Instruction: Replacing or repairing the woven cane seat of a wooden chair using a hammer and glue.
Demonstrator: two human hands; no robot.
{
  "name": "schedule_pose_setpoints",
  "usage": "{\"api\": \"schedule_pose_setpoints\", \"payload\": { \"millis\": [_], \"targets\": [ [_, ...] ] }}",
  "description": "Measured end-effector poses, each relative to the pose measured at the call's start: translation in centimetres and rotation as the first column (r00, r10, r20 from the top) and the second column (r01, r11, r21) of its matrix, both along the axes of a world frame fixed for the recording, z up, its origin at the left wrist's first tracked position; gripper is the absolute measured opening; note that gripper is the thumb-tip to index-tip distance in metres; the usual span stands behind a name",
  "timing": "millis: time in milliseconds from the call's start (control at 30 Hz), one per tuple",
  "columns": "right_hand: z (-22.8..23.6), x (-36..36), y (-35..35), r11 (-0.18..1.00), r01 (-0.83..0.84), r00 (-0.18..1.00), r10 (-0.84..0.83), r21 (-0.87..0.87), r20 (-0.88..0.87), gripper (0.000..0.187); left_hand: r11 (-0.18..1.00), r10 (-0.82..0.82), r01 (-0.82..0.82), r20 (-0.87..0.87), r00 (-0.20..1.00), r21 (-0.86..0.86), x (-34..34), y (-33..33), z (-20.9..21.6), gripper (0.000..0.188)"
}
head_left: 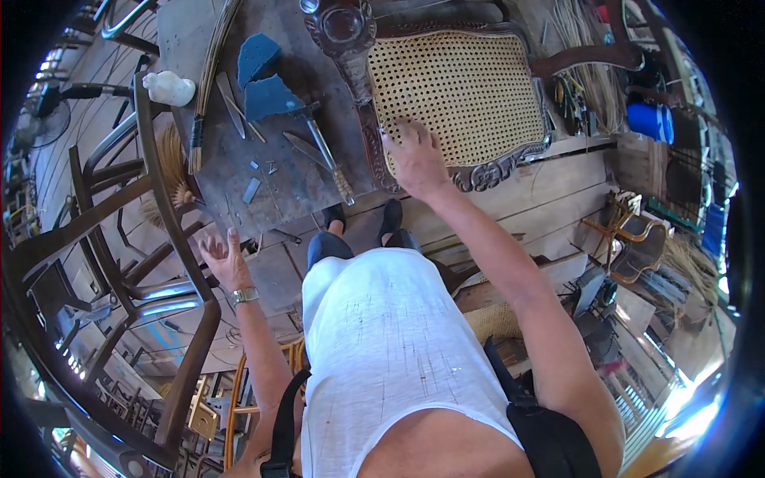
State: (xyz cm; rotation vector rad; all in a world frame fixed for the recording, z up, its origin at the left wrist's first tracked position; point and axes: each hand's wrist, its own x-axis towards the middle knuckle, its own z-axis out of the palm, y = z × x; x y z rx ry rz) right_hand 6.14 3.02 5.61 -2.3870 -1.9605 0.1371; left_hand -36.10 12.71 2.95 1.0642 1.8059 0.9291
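The pale woven-cane panel in a carved dark-brown wooden frame [462,88] lies at the far right of the worn grey counter [299,203], its long axis running roughly left to right. The right hand [414,159] is the nearer one, over the panel's near-left corner, so most of the weave stretches far and right from it. Its fingers are bent; whether they pinch anything is hard to tell. The left hand [227,259], empty with fingers apart, is well off to the left, beyond the counter's near edge.
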Motion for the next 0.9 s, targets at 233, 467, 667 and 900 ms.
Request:
{"api": "schedule_pose_setpoints", "payload": {
  "millis": [233, 467, 667, 900],
  "targets": [
    [0.4, -1.6, -2.2, 0.993, -0.115, 0.993, 0.116, -0.032, 0.031, 0.045, 0.99, -0.137, 0.137, -0.031, 0.99, 0.014, 1.9, -3.4, 0.1, 0.1],
    [1.4, -0.3, -0.2, 0.992, 0.125, 0.981, -0.127, -0.023, -0.15, 0.049, 0.985, -0.163, 0.163, -0.007, 0.987, -0.06, 3.2, -5.8, -0.1, 0.099],
    [0.7, -0.7, 0.0, 0.987, 0.085, 0.996, -0.09, -0.139, -0.026, 0.05, 0.981, -0.179, 0.177, -0.016, 0.984, -0.082, 2.9, -6.8, -1.1, 0.095],
    [2.2, -1.0, 0.4, 0.975, 0.168, 0.971, -0.189, -0.145, -0.145, 0.053, 0.97, -0.223, 0.216, -0.051, 0.974, -0.111, 3.2, -7.0, -0.1, 0.092]
  ]
}}
